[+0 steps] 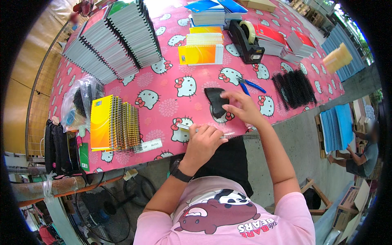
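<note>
Near the table's front edge my left hand [204,141] is closed on a thin white-edged pad [183,127], seen edge-on and mostly hidden by the fingers. A thin spiral coil [247,137] runs out to the right of that hand along the edge; whether it joins the pad I cannot tell. My right hand [243,107] is over a flat black curved piece [215,102], thumb and fingers apart, fingertips at its right side. Blue-handled pliers [251,86] lie just beyond the right hand.
Spiral-bound yellow notebooks [102,122] stand at left beside a plastic bag [81,98]. Tall bound stacks [110,45] rise behind. Yellow pads [200,54], a tape dispenser [247,43] and red-covered books [271,38] stand far across. Black coils [295,89] lie right. A person [365,149] handles blue sheets.
</note>
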Available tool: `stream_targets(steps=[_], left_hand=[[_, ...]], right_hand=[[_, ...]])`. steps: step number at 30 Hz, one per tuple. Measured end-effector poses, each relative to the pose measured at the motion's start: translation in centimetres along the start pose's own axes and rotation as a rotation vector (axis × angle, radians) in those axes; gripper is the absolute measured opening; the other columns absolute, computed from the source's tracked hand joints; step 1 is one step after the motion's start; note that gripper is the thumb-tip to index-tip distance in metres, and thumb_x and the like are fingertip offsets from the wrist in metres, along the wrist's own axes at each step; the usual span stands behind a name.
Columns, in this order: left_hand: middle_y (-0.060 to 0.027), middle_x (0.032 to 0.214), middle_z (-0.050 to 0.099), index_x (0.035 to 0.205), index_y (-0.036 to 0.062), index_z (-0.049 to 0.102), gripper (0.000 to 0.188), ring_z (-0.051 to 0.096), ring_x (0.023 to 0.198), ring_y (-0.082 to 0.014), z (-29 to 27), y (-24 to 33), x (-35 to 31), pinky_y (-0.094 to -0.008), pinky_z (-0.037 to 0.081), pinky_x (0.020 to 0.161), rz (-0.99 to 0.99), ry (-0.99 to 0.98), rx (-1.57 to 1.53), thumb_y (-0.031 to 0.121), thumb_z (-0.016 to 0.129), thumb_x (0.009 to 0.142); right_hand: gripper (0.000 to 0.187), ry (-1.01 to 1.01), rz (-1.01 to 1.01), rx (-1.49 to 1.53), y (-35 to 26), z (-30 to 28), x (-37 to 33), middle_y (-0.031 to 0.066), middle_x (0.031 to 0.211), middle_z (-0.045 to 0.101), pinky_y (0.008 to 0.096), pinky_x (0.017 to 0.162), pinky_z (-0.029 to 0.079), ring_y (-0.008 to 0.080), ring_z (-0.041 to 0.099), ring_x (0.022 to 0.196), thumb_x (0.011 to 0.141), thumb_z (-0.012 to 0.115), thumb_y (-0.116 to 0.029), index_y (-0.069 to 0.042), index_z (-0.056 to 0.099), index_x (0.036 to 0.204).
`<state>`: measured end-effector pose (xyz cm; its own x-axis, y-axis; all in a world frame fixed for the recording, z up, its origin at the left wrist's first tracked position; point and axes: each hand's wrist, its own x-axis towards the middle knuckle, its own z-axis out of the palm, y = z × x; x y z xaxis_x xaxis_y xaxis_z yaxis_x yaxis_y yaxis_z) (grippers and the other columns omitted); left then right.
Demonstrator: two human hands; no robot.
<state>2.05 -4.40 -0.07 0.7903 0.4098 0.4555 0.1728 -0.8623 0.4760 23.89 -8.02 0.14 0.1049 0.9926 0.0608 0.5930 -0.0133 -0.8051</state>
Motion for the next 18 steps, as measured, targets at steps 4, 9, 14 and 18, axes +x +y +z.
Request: stream_targets(steps=[4, 9, 14, 18], left_hand=[[-0.0011, 0.089, 0.059, 0.089, 0.0126, 0.060, 0.020, 0.055, 0.087, -0.0191, -0.7, 0.7, 0.4, -0.0396, 0.031, 0.084, 0.013, 0.044, -0.037, 0.025, 0.066, 0.075], [-0.0010, 0.091, 0.059, 0.092, 0.0129, 0.059, 0.023, 0.055, 0.088, -0.0188, -0.5, -0.3, -0.2, -0.0416, 0.030, 0.087, 0.047, -0.064, -0.004, 0.027, 0.065, 0.075], [0.0000, 0.090, 0.059, 0.092, 0.0135, 0.059, 0.022, 0.055, 0.088, -0.0182, -0.9, 0.3, 0.5, -0.0415, 0.029, 0.089, 0.020, 0.043, -0.093, 0.025, 0.066, 0.075], [-0.0002, 0.091, 0.059, 0.092, 0.0141, 0.060, 0.026, 0.055, 0.092, -0.0180, -0.6, -1.0, -0.3, -0.0441, 0.025, 0.093, 0.030, -0.099, 0.000, 0.029, 0.068, 0.073]], right_hand=[[0.068, -0.046, -0.242, -0.344, 0.8, 1.4, 2.5, 0.0175, 0.139, 0.036, 0.0457, 0.099, 0.035, 0.0368, 0.035, 0.125, 0.065, 0.077, -0.032, -0.013, 0.051, 0.124], [0.076, -0.213, -0.198, -0.515, 0.7, 1.3, 4.1, 0.0211, 0.139, 0.032, 0.0497, 0.099, 0.034, 0.0434, 0.036, 0.121, 0.055, 0.081, -0.039, -0.017, 0.053, 0.123], [0.066, -0.003, -0.215, -0.437, 1.2, 3.4, 3.8, 0.0224, 0.132, 0.038, 0.0507, 0.097, 0.037, 0.0415, 0.039, 0.119, 0.059, 0.078, -0.040, -0.018, 0.059, 0.117], [0.063, -0.002, -0.039, -0.082, -0.1, 1.8, 0.7, 0.0213, 0.121, 0.049, 0.0482, 0.097, 0.037, 0.0364, 0.043, 0.118, 0.066, 0.073, -0.046, -0.013, 0.059, 0.118]])
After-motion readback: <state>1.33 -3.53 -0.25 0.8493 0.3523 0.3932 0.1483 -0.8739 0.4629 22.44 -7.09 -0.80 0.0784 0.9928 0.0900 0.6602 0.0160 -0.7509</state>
